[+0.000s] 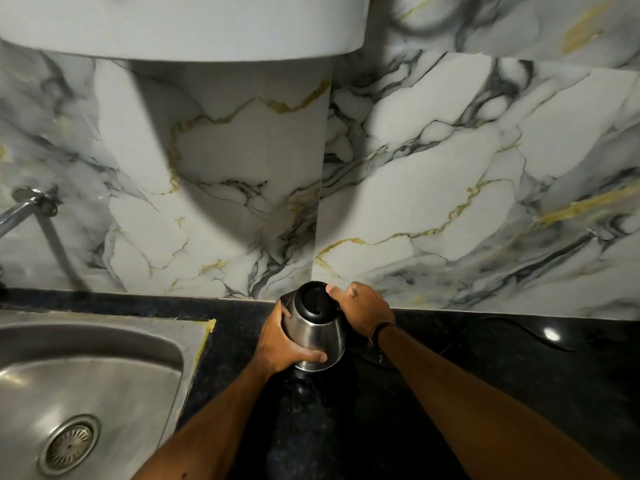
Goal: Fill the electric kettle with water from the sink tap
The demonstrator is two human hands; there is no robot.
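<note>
Head view: steel electric kettle (317,336) with black lid (317,299) closed, over dark counter (485,358), close to marble wall (433,168). Left hand (282,344) wrapped around kettle body, thumb across lower side. Right hand (363,308) closed on kettle at handle side, thumb tip on lid edge; dark band on that wrist. Both hands clamped on kettle. Steel sink (104,368) with round drain (69,445) at left, well apart from kettle. Tap (26,206) on wall above sink, partly out of frame. Black cord (502,323) lies on counter at right.
</note>
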